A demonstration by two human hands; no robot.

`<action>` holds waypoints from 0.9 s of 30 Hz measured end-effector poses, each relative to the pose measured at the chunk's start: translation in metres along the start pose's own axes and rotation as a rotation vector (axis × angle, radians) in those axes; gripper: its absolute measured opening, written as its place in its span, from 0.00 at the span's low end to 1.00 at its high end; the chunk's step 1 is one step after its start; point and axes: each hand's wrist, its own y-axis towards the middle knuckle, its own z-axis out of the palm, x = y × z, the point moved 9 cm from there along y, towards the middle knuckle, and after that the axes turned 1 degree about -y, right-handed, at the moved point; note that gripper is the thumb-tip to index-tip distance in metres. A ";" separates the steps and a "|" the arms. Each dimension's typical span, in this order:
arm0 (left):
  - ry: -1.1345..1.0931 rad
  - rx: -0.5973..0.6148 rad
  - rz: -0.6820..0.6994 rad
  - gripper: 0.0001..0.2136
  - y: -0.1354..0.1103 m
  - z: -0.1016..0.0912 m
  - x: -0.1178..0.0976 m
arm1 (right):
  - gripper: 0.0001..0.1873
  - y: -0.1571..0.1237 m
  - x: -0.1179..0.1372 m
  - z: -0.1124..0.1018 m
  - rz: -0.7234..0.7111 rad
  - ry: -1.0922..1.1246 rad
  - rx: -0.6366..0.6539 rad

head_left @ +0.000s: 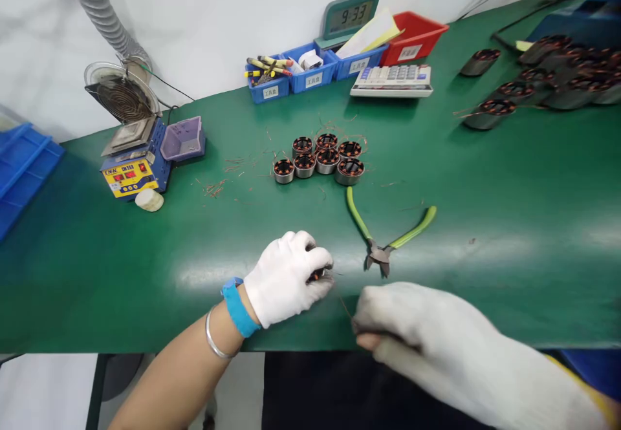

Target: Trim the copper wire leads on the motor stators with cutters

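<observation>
My left hand [288, 278], in a white glove, is closed around a small motor stator [316, 275] near the table's front edge; the fingers hide most of it. My right hand [412, 326], gloved and slightly blurred, pinches a thin copper wire [345, 306] that runs toward the stator. Beyond my right hand lie green-handled cutting pliers [380, 255], their handles spread and their jaws toward me. Several more stators [327, 158] with copper windings stand in a cluster behind the pliers.
Wire scraps [213, 189] are scattered left of the cluster. At the left stand a blue-and-yellow soldering unit [133, 165] and a purple tray [184, 140]. Blue bins [310, 71], a red bin [414, 35], a clock [350, 16] and a calculator [392, 82] line the back. Larger stators [572, 71] fill the right.
</observation>
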 end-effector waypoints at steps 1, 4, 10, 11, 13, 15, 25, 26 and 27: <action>0.000 -0.003 -0.003 0.06 0.000 0.000 0.000 | 0.10 0.004 -0.008 -0.013 0.059 0.062 -0.042; -0.007 -0.017 -0.001 0.06 0.000 -0.001 0.000 | 0.11 0.018 -0.046 -0.043 0.381 0.011 -0.153; 0.015 -0.043 0.014 0.06 0.000 0.000 0.000 | 0.11 0.055 -0.032 0.003 0.200 -0.090 0.192; 0.017 -0.044 0.014 0.06 0.001 0.000 0.000 | 0.12 0.056 -0.030 0.008 0.194 -0.103 0.187; 0.013 -0.041 0.018 0.05 0.000 0.000 0.000 | 0.11 0.055 -0.031 0.009 0.217 -0.157 0.121; 0.011 -0.038 0.016 0.05 0.000 0.000 -0.001 | 0.10 0.054 -0.030 0.005 0.218 -0.230 0.047; -0.086 -0.131 -0.066 0.03 0.002 0.004 0.001 | 0.10 0.057 -0.015 -0.002 -0.013 -0.285 -0.109; -0.161 -0.148 -0.070 0.04 0.001 0.001 0.002 | 0.10 0.055 -0.015 -0.002 -0.001 -0.279 -0.107; -0.247 -0.155 -0.084 0.05 0.001 -0.001 0.004 | 0.09 0.053 -0.015 -0.002 0.009 -0.272 -0.106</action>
